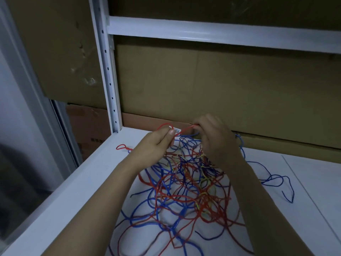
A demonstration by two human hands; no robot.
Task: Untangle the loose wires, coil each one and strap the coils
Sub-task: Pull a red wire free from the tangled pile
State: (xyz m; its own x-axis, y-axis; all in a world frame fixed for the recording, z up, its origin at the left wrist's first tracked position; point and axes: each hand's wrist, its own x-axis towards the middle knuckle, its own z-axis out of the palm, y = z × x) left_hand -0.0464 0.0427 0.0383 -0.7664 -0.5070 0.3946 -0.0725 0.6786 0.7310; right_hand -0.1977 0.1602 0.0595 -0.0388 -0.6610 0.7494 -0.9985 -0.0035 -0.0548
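A big tangle of red, blue and a few yellow wires (186, 191) lies spread over the white shelf (77, 200). Above its far end, my left hand (156, 145) pinches a red wire (185, 129) between thumb and fingers, beside a small white label (176, 131). My right hand (214, 139) pinches the same red wire a short way to the right, so a short arc of it spans the two hands. A red loop (122, 147) trails out to the left on the shelf.
A white perforated upright (108, 80) and a white crossbeam (221, 32) frame the shelf. Brown cardboard boxes (203, 85) stand close behind the wires. Loose blue strands (276, 180) reach toward the right. The shelf's left edge drops to a dark floor.
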